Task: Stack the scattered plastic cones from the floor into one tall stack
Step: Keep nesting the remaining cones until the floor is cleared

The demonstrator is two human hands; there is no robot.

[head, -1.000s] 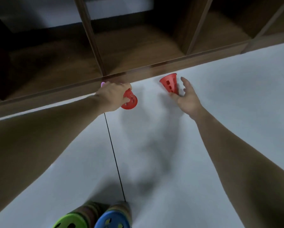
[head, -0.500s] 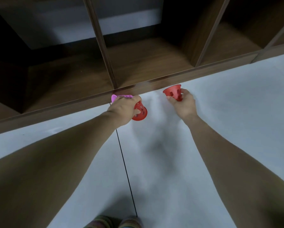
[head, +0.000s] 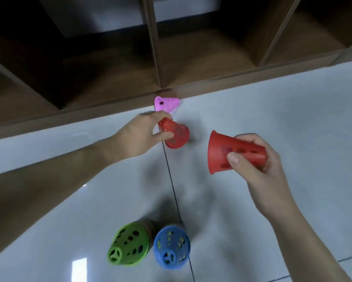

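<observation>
My left hand point(head: 144, 133) grips a small red perforated cone point(head: 175, 134) above the pale floor, its wide mouth pointing right and down. My right hand point(head: 258, 165) holds a second red cone point(head: 224, 153) on its side, wide mouth facing left toward the first. A gap separates the two red cones. A pink cone point(head: 167, 103) lies on the floor against the shelf base, just beyond my left hand. Near the bottom stand a green-topped stack point(head: 128, 246) and a blue-topped stack point(head: 171, 246), side by side.
A dark wooden shelf unit point(head: 201, 58) with open compartments runs across the top, its base board point(head: 252, 82) meeting the grey tiled floor point(head: 273, 108). A dark tile joint point(head: 172, 184) runs down the middle between my arms.
Both hands have lifted their red cones away from the shelf and drawn back toward me. The pink cone is now uncovered, and the green and blue stacks have come into view.
</observation>
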